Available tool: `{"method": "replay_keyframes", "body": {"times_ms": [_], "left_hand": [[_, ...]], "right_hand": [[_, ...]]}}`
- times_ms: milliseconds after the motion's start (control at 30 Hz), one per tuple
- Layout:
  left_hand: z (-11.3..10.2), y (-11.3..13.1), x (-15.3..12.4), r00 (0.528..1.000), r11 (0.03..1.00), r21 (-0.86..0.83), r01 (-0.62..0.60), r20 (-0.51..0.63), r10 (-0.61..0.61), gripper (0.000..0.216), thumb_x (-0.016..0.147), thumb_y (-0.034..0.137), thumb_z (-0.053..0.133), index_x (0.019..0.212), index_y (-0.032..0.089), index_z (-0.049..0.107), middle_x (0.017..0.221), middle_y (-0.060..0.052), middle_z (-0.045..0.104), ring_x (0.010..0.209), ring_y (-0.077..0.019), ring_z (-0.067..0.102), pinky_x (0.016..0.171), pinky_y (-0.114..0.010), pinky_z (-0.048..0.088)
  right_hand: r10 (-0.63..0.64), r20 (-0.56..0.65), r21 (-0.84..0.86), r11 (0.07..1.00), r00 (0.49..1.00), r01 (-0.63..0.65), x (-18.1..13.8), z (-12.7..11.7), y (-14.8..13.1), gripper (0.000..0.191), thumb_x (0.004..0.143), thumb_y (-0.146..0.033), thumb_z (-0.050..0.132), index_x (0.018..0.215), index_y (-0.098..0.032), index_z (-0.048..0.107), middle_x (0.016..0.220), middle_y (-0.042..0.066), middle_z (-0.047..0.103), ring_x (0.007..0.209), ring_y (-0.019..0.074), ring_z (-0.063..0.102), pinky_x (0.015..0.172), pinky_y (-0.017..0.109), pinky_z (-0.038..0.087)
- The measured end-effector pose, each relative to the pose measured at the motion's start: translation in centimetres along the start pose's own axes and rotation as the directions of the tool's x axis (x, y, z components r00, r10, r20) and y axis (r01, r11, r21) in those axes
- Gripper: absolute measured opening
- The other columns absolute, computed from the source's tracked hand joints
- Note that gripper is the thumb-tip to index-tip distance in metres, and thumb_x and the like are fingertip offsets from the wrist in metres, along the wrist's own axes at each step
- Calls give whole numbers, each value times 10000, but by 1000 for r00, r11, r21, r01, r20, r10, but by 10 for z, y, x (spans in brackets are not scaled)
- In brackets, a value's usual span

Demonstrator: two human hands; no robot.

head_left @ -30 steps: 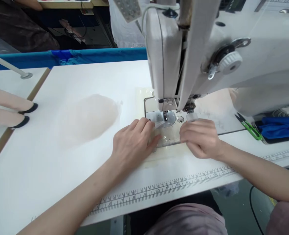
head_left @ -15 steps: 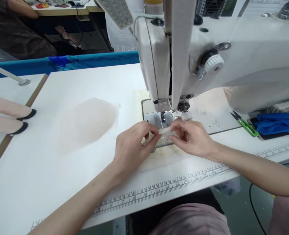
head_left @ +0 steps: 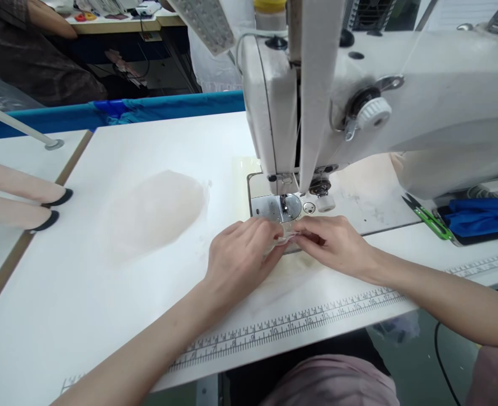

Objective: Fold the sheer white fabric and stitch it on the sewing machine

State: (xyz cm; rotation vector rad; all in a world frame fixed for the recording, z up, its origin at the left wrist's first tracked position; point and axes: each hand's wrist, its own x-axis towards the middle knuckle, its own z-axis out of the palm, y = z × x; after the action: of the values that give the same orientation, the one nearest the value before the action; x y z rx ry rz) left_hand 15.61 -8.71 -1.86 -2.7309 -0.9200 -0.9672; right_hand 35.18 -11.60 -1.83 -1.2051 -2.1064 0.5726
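left hand (head_left: 240,256), right hand (head_left: 337,245) pinching sheer strip (head_left: 289,239), blue cloth (head_left: 481,217) in tray (head_left: 454,241)

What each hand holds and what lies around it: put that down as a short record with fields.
Left hand: pinches the small sheer piece at its left end, just in front of the needle plate
Right hand: pinches the same piece from the right
Sewing machine: white, head above the hands
Left of hands: pale sheer fabric lying flat on the white table
Right of hands: green snips, beside blue cloth
Near edge: printed ruler
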Motion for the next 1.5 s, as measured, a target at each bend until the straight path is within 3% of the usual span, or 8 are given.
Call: {"method": "replay_keyframes", "body": {"times_ms": [100, 233, 433, 767, 1167, 1500], "left_hand": [[-1, 1, 0, 993, 993, 35, -117, -17, 118, 140, 855, 155, 588, 753, 189, 498, 579, 61, 571, 491, -95, 487, 485, -242, 363], [-3, -2, -1, 992, 993, 12, -119, -47, 119, 153, 846, 111, 579, 744, 187, 495, 551, 60, 531, 492, -96, 450, 472, -232, 344], [-1, -4, -3, 995, 994, -56, -93, -37, 91, 172, 852, 90, 547, 743, 192, 461, 564, 61, 517, 492, -91, 427, 470, -222, 329], [-3, -4, -3, 997, 995, -61, -81, -12, 80, 175, 848, 79, 531, 754, 203, 449, 567, 59, 538, 484, -96, 457, 467, -228, 328], [-3, -4, -4, 995, 992, -84, -97, -11, 96, 160, 854, 97, 540, 778, 207, 453, 580, 56, 562, 487, -97, 466, 469, -230, 340], [-4, -3, -3, 995, 989, -104, -102, 10, 104, 139, 836, 94, 547, 803, 200, 464, 607, 49, 589, 481, -99, 500, 483, -241, 354]], "right_hand": [[-18, -32, -5, 1000, 999, 18, -2, 1, 3, 106, 897, -182, 524, 974, -166, 595, 705, -25, 623, 527, 63, 522, 508, 186, 427], [-82, -70, 6, 997, 994, 82, -3, 2, 7, 221, 894, -157, 507, 1115, -160, 506, 622, -74, 543, 431, 44, 428, 443, 171, 384], [-217, -76, -41, 976, 973, 215, -5, 1, 8, 225, 869, -103, 488, 1072, -199, 494, 668, -68, 557, 468, 46, 423, 450, 164, 373], [-186, -27, -34, 982, 982, 185, -6, 0, 7, 146, 882, -133, 470, 1016, -189, 475, 577, -100, 484, 438, 45, 424, 442, 159, 370], [-218, -34, -73, 974, 975, 216, -4, 0, 6, 212, 844, -84, 474, 1021, -178, 544, 690, -56, 613, 502, 48, 482, 479, 167, 400], [-254, -96, -115, 963, 962, 243, -5, 1, 7, 146, 921, -155, 472, 991, -202, 591, 772, -34, 690, 643, 65, 626, 541, 172, 468]]}}
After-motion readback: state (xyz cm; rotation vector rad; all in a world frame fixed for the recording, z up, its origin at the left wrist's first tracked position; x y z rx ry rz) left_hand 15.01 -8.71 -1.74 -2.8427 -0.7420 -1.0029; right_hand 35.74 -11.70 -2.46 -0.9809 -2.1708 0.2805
